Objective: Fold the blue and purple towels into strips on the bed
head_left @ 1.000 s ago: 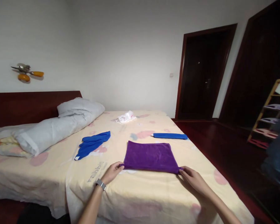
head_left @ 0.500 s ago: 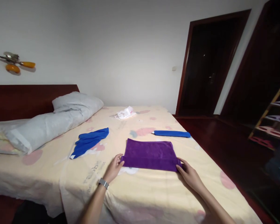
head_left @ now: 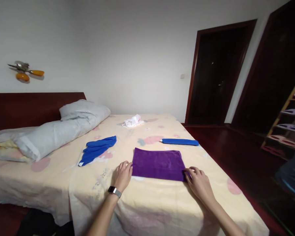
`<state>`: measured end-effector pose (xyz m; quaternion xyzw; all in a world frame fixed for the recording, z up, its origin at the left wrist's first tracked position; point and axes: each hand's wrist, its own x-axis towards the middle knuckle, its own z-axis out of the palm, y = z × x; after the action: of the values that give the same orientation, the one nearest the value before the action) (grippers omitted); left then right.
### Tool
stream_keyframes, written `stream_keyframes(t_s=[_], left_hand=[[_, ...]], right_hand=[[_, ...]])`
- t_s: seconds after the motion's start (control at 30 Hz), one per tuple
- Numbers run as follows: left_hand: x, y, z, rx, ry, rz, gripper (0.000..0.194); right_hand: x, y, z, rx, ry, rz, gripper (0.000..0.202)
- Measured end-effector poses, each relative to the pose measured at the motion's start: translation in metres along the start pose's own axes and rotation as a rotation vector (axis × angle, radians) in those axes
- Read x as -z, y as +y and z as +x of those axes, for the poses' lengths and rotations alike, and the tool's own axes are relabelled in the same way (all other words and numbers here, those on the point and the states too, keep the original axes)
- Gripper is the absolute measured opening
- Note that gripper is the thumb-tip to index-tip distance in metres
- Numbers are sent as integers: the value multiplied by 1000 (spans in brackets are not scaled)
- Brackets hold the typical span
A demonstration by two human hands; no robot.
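Note:
A purple cloth point(head_left: 158, 164) lies flat on the bed, wider than it is deep. My left hand point(head_left: 123, 175), with a watch on the wrist, has its curled fingers at the cloth's near left corner. At the near right corner, my right hand point(head_left: 198, 180) pinches the cloth's edge between thumb and fingers. Beyond the cloth lies a narrow, folded blue cloth point(head_left: 180, 142). A crumpled blue cloth point(head_left: 97, 149) with a white tag rests to the left.
The bed point(head_left: 142, 209) has a patterned yellow sheet. A grey quilt point(head_left: 61, 132) lies along the left by the headboard point(head_left: 34, 106). A white plastic bag point(head_left: 133, 121) is at the far side. On the right stands a shoe rack point(head_left: 282, 131).
The raised near strip of the purple cloth now lies turned over into the rest. Both my hands have rolled over it at the corners, and the view has shifted slightly.

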<state>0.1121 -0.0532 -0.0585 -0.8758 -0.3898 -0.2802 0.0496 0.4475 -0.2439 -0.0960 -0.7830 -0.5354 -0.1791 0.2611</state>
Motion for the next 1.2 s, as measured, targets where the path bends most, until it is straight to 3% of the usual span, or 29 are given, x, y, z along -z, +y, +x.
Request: stream_keyframes(t_s=[0.1, 0.2, 0.27, 0.4, 0.57, 0.9, 1.03, 1.2], left_hand=[[1, 31, 6, -217, -15, -30, 38], [-17, 62, 10, -437, -163, -75, 48], [-33, 69, 10, -467, -263, -86, 53], [-48, 48, 3, -430, -354, -88, 56], [-39, 12, -3, -366, -373, -98, 57], [-31, -11, 8, -242, -395, -225, 56], [-20, -28, 18, -129, -436, -442, 58], [-16, -44, 34, 28, -469, -725, 39]], right_hand=[[-2, -37, 4, 169, 56, 15, 43], [-14, -71, 7, 341, -124, 80, 50], [-25, -79, 7, 384, -244, 98, 54], [-33, -57, 5, 389, -306, 115, 56], [-20, -18, 1, 293, -373, 96, 62], [-8, -2, 11, 270, -404, 111, 64], [-8, 16, 15, 238, -357, 157, 58], [2, 24, 29, 223, -346, 279, 44]])
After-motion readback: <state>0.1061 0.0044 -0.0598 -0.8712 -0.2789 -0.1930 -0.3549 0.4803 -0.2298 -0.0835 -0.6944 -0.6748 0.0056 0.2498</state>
